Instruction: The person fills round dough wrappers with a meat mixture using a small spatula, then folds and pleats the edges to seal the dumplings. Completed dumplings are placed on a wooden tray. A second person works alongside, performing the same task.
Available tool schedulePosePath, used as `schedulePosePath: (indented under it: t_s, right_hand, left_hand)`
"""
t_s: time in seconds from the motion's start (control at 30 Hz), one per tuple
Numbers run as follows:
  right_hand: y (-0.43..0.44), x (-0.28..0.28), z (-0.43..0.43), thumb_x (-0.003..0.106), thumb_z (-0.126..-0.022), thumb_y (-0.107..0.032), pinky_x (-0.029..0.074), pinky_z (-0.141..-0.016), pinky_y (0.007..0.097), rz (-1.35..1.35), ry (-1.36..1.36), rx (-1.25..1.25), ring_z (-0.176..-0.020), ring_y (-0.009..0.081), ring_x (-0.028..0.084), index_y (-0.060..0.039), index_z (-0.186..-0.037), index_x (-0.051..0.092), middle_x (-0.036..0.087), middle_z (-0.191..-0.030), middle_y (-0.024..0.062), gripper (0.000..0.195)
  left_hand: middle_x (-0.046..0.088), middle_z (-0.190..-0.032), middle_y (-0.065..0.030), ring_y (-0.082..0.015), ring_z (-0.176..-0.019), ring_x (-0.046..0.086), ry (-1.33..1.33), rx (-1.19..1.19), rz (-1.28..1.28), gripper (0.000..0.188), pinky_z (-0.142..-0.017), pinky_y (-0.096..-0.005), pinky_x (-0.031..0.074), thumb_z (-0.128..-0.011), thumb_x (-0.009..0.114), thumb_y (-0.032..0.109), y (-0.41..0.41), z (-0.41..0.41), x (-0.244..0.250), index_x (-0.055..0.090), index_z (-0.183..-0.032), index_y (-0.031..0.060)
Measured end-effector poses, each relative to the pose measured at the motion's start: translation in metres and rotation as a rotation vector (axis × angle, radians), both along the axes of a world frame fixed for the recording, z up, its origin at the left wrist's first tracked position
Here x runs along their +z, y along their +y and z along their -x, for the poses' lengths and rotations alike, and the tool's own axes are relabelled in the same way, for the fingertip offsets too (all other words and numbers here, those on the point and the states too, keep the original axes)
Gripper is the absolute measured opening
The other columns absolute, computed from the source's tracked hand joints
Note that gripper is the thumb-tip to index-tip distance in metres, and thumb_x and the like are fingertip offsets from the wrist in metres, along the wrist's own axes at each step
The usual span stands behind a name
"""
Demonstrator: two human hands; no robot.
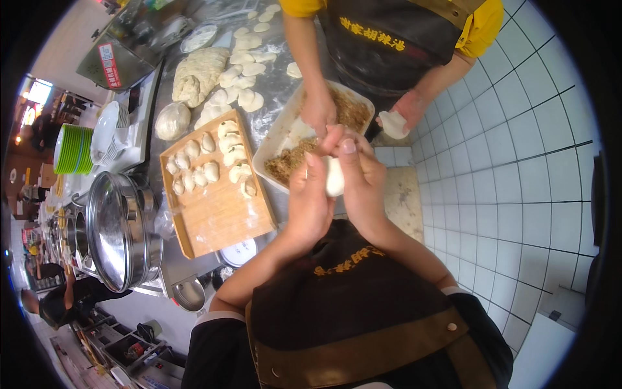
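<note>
Between my left hand (311, 194) and my right hand (363, 177), a white dough dumpling (334, 179) is held with both thumbs against its sides. My fingertips meet above it, and its far end is hidden. Just beyond my hands lies a white plastic tub (290, 127) of minced filling (291, 159). To the left, a wooden tray (221, 216) carries rows of dumplings (210, 171), some closed and some longer with green flecks showing. Flat dough wrappers (250, 100) lie scattered on the floured metal worktop (272, 114) farther off.
A co-worker's hand (318, 112) reaches into the tub; the other hand (413, 109) holds a wrapper (393, 124). A dough slab (200, 73) and wrapped dough ball (173, 120) sit behind the tray. A steel steamer (114, 233) stands left, near green-rimmed plates (74, 149). Tiled wall (505, 180) at right.
</note>
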State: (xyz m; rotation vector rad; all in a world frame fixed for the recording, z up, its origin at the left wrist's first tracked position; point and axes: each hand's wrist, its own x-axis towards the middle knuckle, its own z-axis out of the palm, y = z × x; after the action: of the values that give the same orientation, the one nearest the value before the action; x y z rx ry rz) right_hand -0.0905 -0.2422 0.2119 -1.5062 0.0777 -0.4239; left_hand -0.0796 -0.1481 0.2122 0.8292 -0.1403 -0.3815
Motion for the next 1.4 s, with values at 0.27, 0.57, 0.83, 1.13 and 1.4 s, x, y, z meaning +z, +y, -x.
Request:
schedulePosePath:
  t_s: [0.27,0.57,0.83,1.13,1.4]
  right_hand:
    - [-0.008,0.0,-0.001,0.044,-0.109,-0.035,0.046,-0.099,0.033,-0.09,-0.043,0.042,-0.117,0.0233,0.06,0.007,-0.121,0.065,0.057,-0.134,0.0166,0.048]
    - [-0.056,0.018,-0.017,0.074,-0.09,-0.022,0.046,-0.099,0.0359,0.515,-0.355,0.056,-0.116,0.0252,0.058,0.0031,-0.13,0.062,0.058,-0.131,0.0156,0.049]
    - [-0.061,0.016,-0.03,0.079,-0.078,-0.009,0.051,-0.079,0.0375,0.641,-0.425,0.159,-0.088,0.0273,0.061,-0.0033,-0.101,0.074,0.071,-0.097,0.0069,0.024]
    - [-0.078,0.0,-0.048,0.068,-0.084,0.0,0.05,-0.073,0.0444,0.624,-0.404,0.176,-0.083,0.0363,0.062,-0.0008,-0.095,0.064,0.065,-0.086,0.0143,0.012]
    - [-0.084,-0.013,-0.064,0.057,-0.1,-0.016,0.048,-0.093,0.0386,0.434,-0.285,0.27,-0.109,0.0297,0.061,0.0022,-0.119,0.065,0.065,-0.115,0.016,0.027]
  left_hand:
    - [0.056,-0.14,-0.0131,-0.0232,-0.13,0.053,-0.124,0.061,-0.053,0.079,-0.112,-0.0385,0.041,-0.104,0.032,0.06,-0.016,-0.003,0.001,0.029,-0.156,0.0015]
    - [0.067,-0.107,-0.0176,-0.0252,-0.099,0.065,-0.048,0.193,-0.094,0.083,-0.091,-0.0385,0.054,-0.102,0.02,0.069,-0.008,-0.024,0.013,0.027,-0.157,0.0068]
    - [0.067,-0.11,-0.0179,-0.0241,-0.106,0.064,-0.048,0.299,-0.283,0.079,-0.098,-0.0356,0.05,-0.105,0.021,0.065,-0.022,-0.029,0.005,0.036,-0.153,0.0045]
    - [0.066,-0.114,-0.0088,-0.0167,-0.107,0.06,-0.049,0.057,-0.483,0.053,-0.097,-0.0294,0.046,-0.105,0.056,0.035,-0.019,-0.034,0.008,0.05,-0.143,-0.0019]
    - [0.067,-0.116,-0.0079,-0.0151,-0.1,0.068,0.248,-0.005,-0.378,0.04,-0.082,-0.0254,0.057,-0.106,0.054,0.029,-0.004,-0.039,0.021,0.058,-0.133,-0.0001]
